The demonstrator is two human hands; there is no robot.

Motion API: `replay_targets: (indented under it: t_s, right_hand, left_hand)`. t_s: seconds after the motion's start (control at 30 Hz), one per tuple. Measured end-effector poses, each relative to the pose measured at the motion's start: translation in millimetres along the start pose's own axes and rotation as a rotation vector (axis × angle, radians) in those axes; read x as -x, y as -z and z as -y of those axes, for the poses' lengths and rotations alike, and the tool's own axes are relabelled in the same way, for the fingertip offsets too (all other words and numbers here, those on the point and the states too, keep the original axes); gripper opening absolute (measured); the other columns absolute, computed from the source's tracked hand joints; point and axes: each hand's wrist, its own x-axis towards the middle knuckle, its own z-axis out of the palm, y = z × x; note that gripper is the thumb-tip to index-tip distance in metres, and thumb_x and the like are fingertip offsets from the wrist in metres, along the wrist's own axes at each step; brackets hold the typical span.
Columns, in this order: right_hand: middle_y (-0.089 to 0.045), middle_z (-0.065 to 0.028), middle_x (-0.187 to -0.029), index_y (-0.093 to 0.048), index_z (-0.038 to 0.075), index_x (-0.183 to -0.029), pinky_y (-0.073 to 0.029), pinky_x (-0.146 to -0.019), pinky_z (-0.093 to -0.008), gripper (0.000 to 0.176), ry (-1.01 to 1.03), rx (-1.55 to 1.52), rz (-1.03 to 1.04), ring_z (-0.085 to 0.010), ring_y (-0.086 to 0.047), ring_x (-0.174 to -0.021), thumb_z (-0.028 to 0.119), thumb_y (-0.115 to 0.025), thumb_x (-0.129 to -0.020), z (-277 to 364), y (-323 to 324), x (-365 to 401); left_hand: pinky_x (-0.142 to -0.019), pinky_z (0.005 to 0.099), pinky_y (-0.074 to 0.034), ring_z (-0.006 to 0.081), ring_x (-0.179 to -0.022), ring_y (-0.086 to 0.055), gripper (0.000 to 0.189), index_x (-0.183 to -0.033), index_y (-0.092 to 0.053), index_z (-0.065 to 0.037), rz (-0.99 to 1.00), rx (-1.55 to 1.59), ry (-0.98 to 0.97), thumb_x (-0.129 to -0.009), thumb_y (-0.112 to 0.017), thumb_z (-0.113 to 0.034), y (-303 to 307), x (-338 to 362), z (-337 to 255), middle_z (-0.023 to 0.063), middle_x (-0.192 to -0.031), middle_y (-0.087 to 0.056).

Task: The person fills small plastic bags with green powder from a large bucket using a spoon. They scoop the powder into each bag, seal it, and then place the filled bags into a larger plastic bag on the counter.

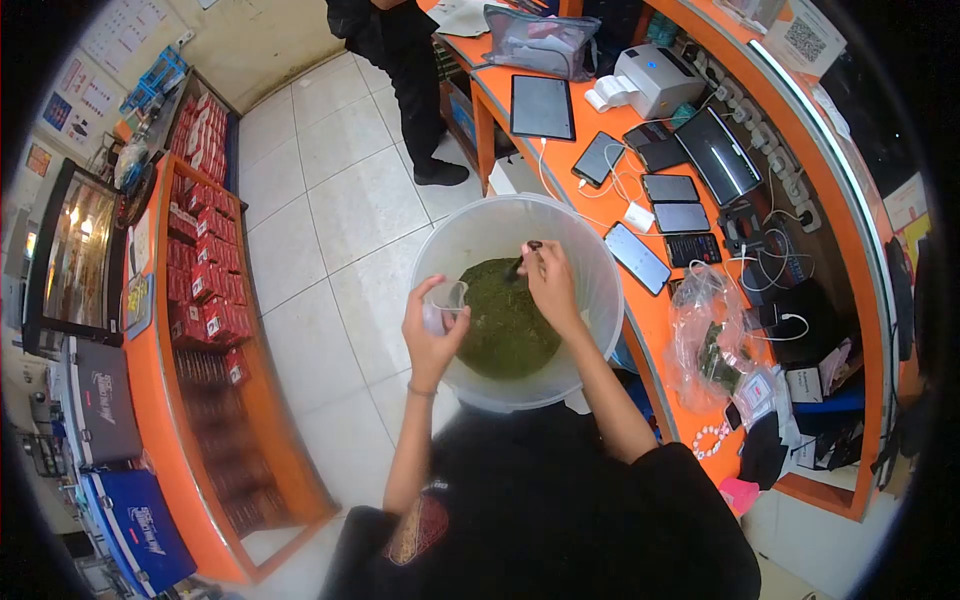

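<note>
A large translucent plastic tub [597, 262] stands in front of my body, with a mass of dark green, flaky dried herb [503, 335] in its bottom. My left hand [432, 340] is curled around a small clear plastic cup [447, 296], held over the tub's left side. The fingers of my right hand [550, 288] are pinched on a dark, slim utensil [514, 270], perhaps a spoon. Its lower end points down at the herb, and its exact shape is hard to make out.
On the right, an orange counter [655, 345] carries phones, a tablet [542, 107], a label printer [658, 80], cables and a clear plastic bag [697, 335]. Another person's dark-clothed leg [415, 100] is beyond the tub. Orange shelves with red boxes [212, 270] line the left.
</note>
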Motion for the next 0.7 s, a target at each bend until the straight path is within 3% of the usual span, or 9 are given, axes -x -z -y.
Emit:
replay_targets:
  t_s: [0.03,0.13,0.23,0.3,0.37,0.5,0.53,0.6,0.7]
  right_hand:
    - [-0.060,-0.0200,-0.093,-0.059,-0.006,-0.099,-0.051,-0.071,-0.0403,0.020,0.118,0.300,-0.066,-0.0309,-0.064,-0.079,0.014,-0.058,-0.095,-21.5,-5.5,-10.1]
    - [-0.059,-0.0259,-0.099,-0.061,-0.006,-0.096,-0.049,-0.081,-0.0481,0.019,0.071,0.470,-0.020,-0.0441,-0.060,-0.090,0.011,-0.055,-0.092,-73.5,-42.0,-31.5]
    - [-0.062,-0.0279,-0.095,-0.062,-0.005,-0.092,-0.048,-0.082,-0.0515,0.016,0.055,0.428,0.016,-0.0472,-0.060,-0.090,0.007,-0.053,-0.088,-99.1,-86.7,-32.2]
    - [-0.063,-0.0283,-0.092,-0.062,-0.005,-0.092,-0.048,-0.082,-0.0520,0.015,0.052,0.330,0.154,-0.0471,-0.061,-0.088,0.006,-0.053,-0.088,-106.7,-112.2,-14.2]
    - [-0.064,-0.0289,-0.085,-0.062,-0.004,-0.090,-0.049,-0.078,-0.0527,0.016,0.067,0.145,0.316,-0.0469,-0.063,-0.084,0.005,-0.050,-0.087,-85.9,-128.6,15.1]
    - [-0.065,-0.0283,-0.085,-0.062,-0.006,-0.089,-0.049,-0.070,-0.0489,0.016,-0.064,0.096,0.480,-0.0434,-0.065,-0.078,0.009,-0.056,-0.088,-55.5,-117.4,55.4]
    - [-0.068,-0.0217,-0.084,-0.061,-0.007,-0.090,-0.053,-0.069,-0.0420,0.020,-0.249,-0.005,0.503,-0.0336,-0.068,-0.072,0.012,-0.059,-0.092,-56.5,-107.5,54.9]
    - [-0.069,-0.0185,-0.087,-0.060,-0.006,-0.091,-0.055,-0.070,-0.0382,0.022,-0.315,-0.205,0.440,-0.0291,-0.069,-0.073,0.015,-0.057,-0.096,-57.9,-81.1,49.4]
    - [-0.068,-0.0149,-0.096,-0.058,-0.003,-0.097,-0.057,-0.074,-0.0334,0.025,-0.421,-0.477,0.359,-0.0238,-0.069,-0.079,0.021,-0.052,-0.102,-51.4,-37.9,35.7]
  left_hand:
    - [-0.074,0.0243,-0.049,0.0110,-0.082,-0.063,0.053,-0.126,-0.052,-0.001,-0.062,0.167,0.067,-0.078,-0.074,-0.003,1.6,0.0,0.8,0.0095,-0.123,-0.060]
    - [-0.077,0.0236,-0.048,0.0103,-0.086,-0.061,0.055,-0.130,-0.047,0.001,-0.116,0.267,0.067,-0.080,-0.072,-0.001,2.0,-1.2,2.4,0.0120,-0.129,-0.055]
    - [-0.084,0.0251,-0.047,0.0129,-0.096,-0.059,0.058,-0.133,-0.044,0.002,-0.147,0.230,-0.001,-0.081,-0.070,0.001,2.2,-3.0,10.7,0.0138,-0.133,-0.052]
    - [-0.089,0.0270,-0.046,0.0158,-0.103,-0.058,0.060,-0.134,-0.043,0.002,-0.154,0.139,-0.069,-0.081,-0.070,0.001,3.0,-1.6,14.7,0.0143,-0.133,-0.052]
    - [-0.109,0.0365,-0.032,0.0241,-0.125,-0.047,0.068,-0.140,-0.040,-0.002,-0.164,0.243,-0.010,-0.081,-0.073,-0.004,2.2,-1.4,12.4,0.0146,-0.135,-0.048]
    - [-0.099,0.0319,-0.042,0.0195,-0.114,-0.053,0.067,-0.140,-0.038,0.001,-0.222,0.222,-0.066,-0.081,-0.071,0.000,2.0,-3.9,7.5,0.0143,-0.134,-0.049]
    - [-0.098,0.0314,-0.043,0.0191,-0.113,-0.053,0.068,-0.140,-0.038,0.000,-0.210,0.296,0.047,-0.082,-0.072,-0.001,3.4,-2.6,2.1,0.0143,-0.134,-0.049]
    - [-0.096,0.0310,-0.044,0.0188,-0.113,-0.053,0.069,-0.141,-0.037,0.000,-0.193,0.374,0.159,-0.082,-0.072,-0.002,3.7,-1.7,2.8,0.0142,-0.134,-0.049]
    - [-0.086,0.0268,-0.048,0.0151,-0.101,-0.056,0.069,-0.140,-0.038,-0.001,-0.225,0.312,0.041,-0.082,-0.074,-0.003,3.5,-3.8,15.1,0.0131,-0.134,-0.049]
